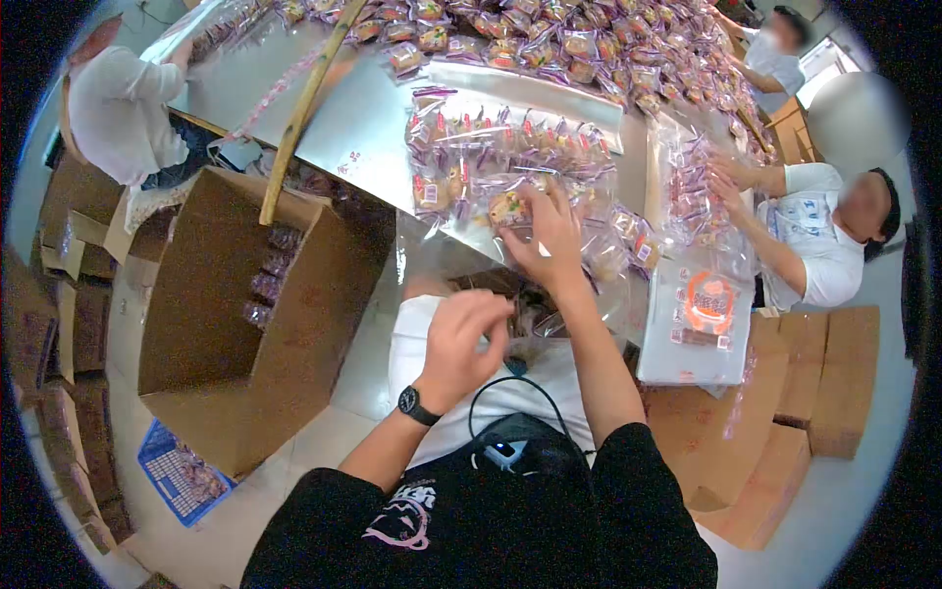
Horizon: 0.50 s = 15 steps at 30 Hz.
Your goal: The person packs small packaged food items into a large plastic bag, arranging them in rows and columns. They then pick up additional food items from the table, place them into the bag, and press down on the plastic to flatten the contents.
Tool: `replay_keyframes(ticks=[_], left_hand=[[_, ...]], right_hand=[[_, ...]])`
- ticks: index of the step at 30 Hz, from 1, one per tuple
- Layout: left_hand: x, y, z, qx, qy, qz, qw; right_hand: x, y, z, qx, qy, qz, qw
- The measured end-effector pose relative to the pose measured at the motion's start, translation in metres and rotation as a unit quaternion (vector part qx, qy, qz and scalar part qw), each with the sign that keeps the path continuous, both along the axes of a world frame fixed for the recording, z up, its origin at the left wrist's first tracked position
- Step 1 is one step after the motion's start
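So, from the head cam, your right hand (551, 240) has its thumb and fingers set around a wrapped snack (507, 209), at the near side of a big clear bag (417, 133) with rows of purple-edged packs in it. Your left hand (459, 344) is lower, in front of your body, fingers curled and just a narrow gap at the thumb; can't really tell if they're pinching any film.

On your left there's a tall open cardboard box (191, 285) with some purple packs inside, and a blue basket (157, 456) on the floor holding more. A heap of packs (549, 39) covers the table's far side. To your right, a co-worker's hands (728, 182) are on another filled clear bag (659, 162).

Writing-wise, the stack of flat bags (662, 324) beside you has a round orange logo and red characters, too small to read. Your black shirt (471, 550) has white lettering over a pink drawing.
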<state>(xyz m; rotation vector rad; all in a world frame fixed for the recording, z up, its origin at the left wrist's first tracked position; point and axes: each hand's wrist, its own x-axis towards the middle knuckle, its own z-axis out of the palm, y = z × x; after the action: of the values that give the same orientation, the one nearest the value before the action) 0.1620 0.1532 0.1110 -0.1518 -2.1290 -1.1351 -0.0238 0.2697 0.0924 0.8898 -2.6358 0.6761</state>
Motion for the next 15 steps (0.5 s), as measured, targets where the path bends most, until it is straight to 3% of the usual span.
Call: replay_keyframes(ticks=[2,4,5,6,9,10,14,15], left_hand=[[0.017,-0.006,0.006,-0.023,0.081,-0.056,0.995],[0.042,-0.016,0.002,-0.005,0.093,-0.039,0.995],[0.054,-0.02,-0.007,0.018,0.086,0.022,0.996],[0.066,-0.022,-0.02,0.04,0.078,0.082,0.993],[0.102,-0.026,-0.077,0.064,-0.016,0.134,0.989],[0.118,-0.025,-0.106,0.072,-0.107,0.121,0.984],[0.124,-0.02,-0.127,0.012,-0.333,0.147,0.931],[0.116,-0.02,-0.125,0.001,-0.343,0.147,0.928]], right_hand=[[0.002,-0.002,0.01,-0.009,0.029,0.021,0.999],[0.001,-0.012,0.009,-0.014,0.096,-0.002,0.995],[0.002,-0.018,0.007,-0.018,0.125,-0.015,0.992],[0.007,-0.029,0.013,0.015,0.026,-0.039,0.999],[0.009,-0.049,0.007,-0.126,-0.049,0.062,0.989],[0.005,-0.051,-0.009,-0.134,-0.03,0.055,0.989],[0.004,-0.041,-0.003,-0.215,-0.145,0.056,0.964],[0.01,-0.036,0.002,-0.225,-0.162,0.07,0.958]])
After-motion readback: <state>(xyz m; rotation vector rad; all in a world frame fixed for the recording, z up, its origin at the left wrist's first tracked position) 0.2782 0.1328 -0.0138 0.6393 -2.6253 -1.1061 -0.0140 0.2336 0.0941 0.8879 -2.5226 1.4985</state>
